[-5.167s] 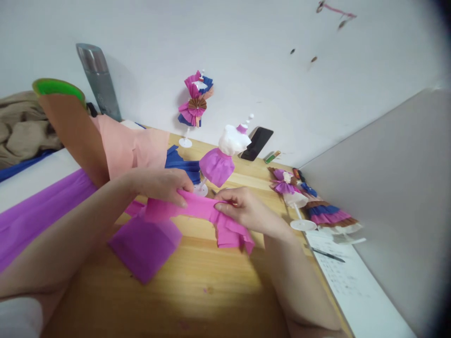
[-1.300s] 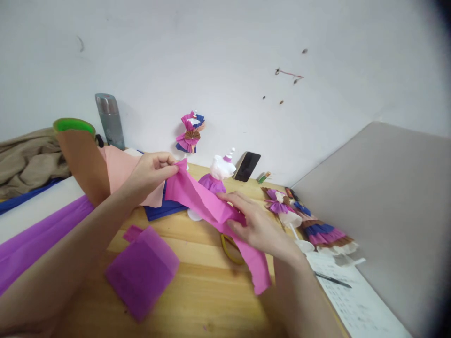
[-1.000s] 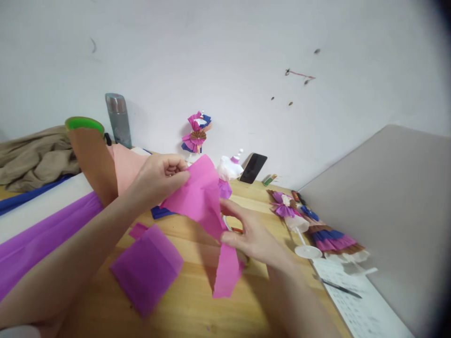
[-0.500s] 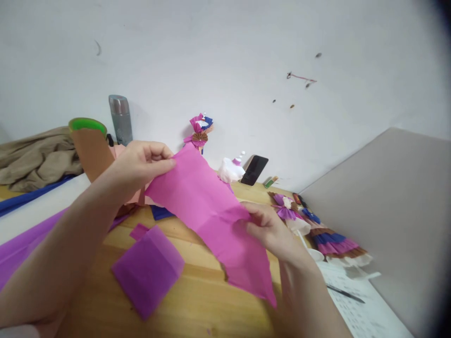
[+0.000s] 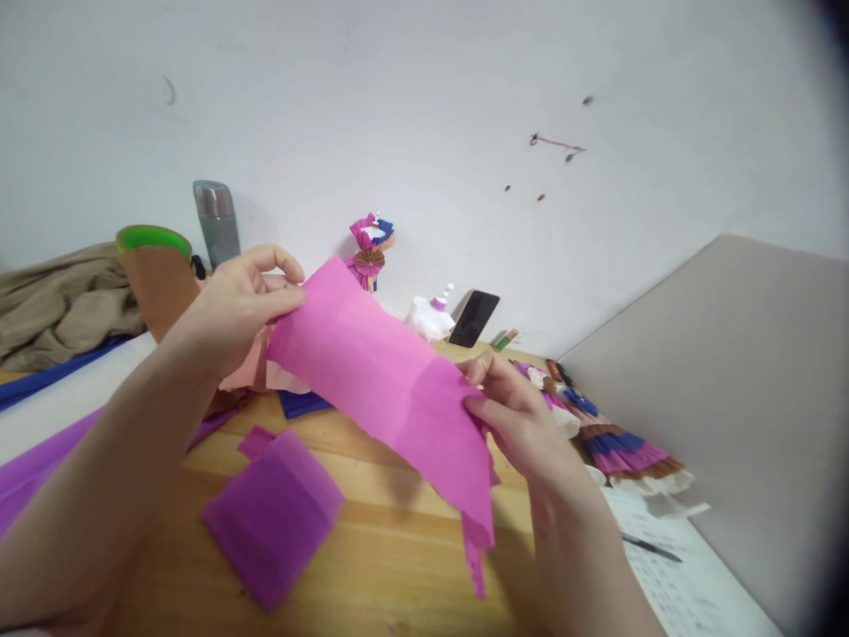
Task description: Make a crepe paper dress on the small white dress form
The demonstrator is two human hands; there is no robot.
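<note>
A sheet of pink crepe paper (image 5: 385,380) is held spread above the tabletop (image 5: 371,566), pinched at its far-left end by the left hand (image 5: 242,301) and its right edge by the right hand (image 5: 517,416). Unfolding seems underway; flattening likely follows.

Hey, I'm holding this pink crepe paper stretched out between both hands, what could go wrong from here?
1. The pink crepe paper is pulled between the left hand and the right hand; thin paper like this may tear at either grip.
2. Its ragged lower end hangs loose near the wooden table and could snag or crumple.
3. The right hand is close to the small paper-dress mannequin; a wide move might knock it over.
</note>
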